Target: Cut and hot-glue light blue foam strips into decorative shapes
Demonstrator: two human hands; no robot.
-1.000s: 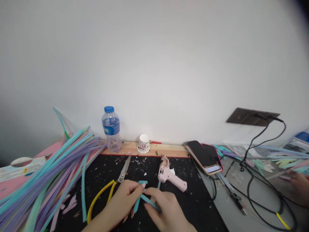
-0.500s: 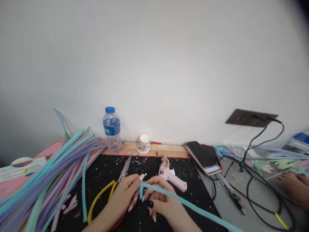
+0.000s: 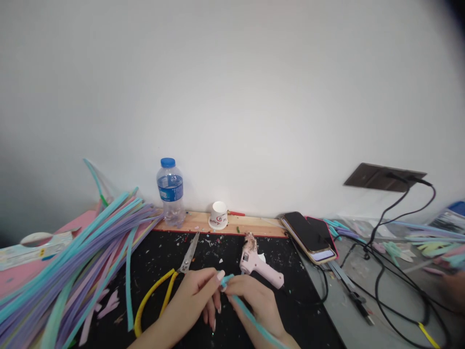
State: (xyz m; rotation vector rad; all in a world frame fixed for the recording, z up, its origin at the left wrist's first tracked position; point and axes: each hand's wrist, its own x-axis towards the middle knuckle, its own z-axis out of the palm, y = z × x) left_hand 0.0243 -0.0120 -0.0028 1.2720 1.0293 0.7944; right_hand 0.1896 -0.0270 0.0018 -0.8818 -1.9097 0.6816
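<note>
Near the front centre, my left hand (image 3: 198, 295) pinches one end of a light-blue fuzzy strip (image 3: 254, 322) between thumb and forefinger. My right hand (image 3: 252, 298) is closed on the same strip just beside it, and the strip's long tail runs down over that hand to the bottom edge. A small bend of the strip shows between the fingertips. Yellow-handled scissors (image 3: 187, 257) lie beyond and left of my left hand. Behind my right hand rests a pink glue gun (image 3: 262, 267) on the black mat (image 3: 145, 259).
Pastel strips (image 3: 98, 252) are heaped at left. A bottle (image 3: 170, 191) and paper cup (image 3: 218, 215) stand by the wall. Phones (image 3: 308, 235), black cables (image 3: 381, 276) and more strips lie at right, where a blurred hand of another person (image 3: 454, 289) shows.
My right hand has turned over, its back now uppermost, and the strip's tail drops more steeply. The strip is more bunched at the fingertips. The other person's hand has moved right.
</note>
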